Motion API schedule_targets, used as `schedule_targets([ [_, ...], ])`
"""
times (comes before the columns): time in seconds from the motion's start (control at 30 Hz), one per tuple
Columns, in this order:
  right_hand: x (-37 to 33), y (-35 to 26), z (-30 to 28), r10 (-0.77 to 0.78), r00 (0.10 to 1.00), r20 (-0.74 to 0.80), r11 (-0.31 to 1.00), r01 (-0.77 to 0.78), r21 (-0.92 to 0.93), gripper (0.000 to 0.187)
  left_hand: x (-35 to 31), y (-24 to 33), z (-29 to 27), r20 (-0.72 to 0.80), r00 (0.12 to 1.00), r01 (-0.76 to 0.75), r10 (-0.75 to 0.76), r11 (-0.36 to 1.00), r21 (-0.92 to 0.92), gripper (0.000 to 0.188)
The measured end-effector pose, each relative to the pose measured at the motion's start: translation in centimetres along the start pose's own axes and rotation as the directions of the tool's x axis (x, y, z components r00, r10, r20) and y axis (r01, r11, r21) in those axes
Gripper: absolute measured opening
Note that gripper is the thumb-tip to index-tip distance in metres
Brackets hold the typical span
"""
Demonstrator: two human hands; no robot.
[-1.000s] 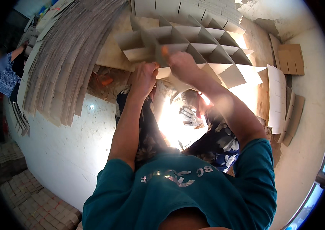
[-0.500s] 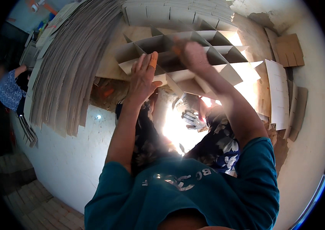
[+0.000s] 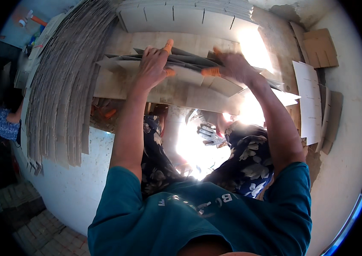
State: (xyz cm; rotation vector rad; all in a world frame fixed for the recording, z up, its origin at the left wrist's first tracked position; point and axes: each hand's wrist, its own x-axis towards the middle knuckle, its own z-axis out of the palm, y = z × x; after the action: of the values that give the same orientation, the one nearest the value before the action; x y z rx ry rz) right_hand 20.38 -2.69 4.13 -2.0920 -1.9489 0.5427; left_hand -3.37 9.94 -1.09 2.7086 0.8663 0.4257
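Observation:
A cardboard cell divider [image 3: 191,76] lies nearly folded flat on the wooden work surface [image 3: 125,42] in front of me. My left hand [image 3: 152,67] grips its left part, fingers over the top and thumb at the side, with orange finger covers on. My right hand [image 3: 233,68], blurred, holds the divider's right part, also with orange covers on its fingertips. Both forearms reach up from my teal shirt.
A tall fanned stack of cardboard strips [image 3: 59,89] stands at the left. Slotted strips [image 3: 181,17] are stacked at the back. Flat cardboard sheets [image 3: 311,100] and brown pieces [image 3: 322,47] lie at the right. Gloves [image 3: 208,133] lie below the table. Another person [image 3: 4,123] is at the far left.
The divider stood open as a grid one second ago; now it is collapsed nearly flat. Both hands have moved up and apart along it.

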Motion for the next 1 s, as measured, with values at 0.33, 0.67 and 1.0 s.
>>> schedule_targets([
  [0.33,-1.2,0.7,3.8,-0.188,0.977,0.097,0.977,0.196,-0.079,0.022,-2.5,1.3,-0.5,-0.109,0.977,-0.184,0.186,0.983,0.024,0.054],
  [0.67,-0.7,2.0,4.7,0.022,0.982,0.187,0.993,0.0,-0.12,0.041,-3.9,0.9,0.2,-0.162,0.973,-0.191,0.167,0.97,-0.147,0.034],
  [1.0,-1.2,1.5,5.4,-0.042,0.999,0.031,0.975,0.048,-0.217,0.03,-2.5,0.2,0.2,0.218,0.971,-0.149,0.103,0.967,0.206,0.022],
])
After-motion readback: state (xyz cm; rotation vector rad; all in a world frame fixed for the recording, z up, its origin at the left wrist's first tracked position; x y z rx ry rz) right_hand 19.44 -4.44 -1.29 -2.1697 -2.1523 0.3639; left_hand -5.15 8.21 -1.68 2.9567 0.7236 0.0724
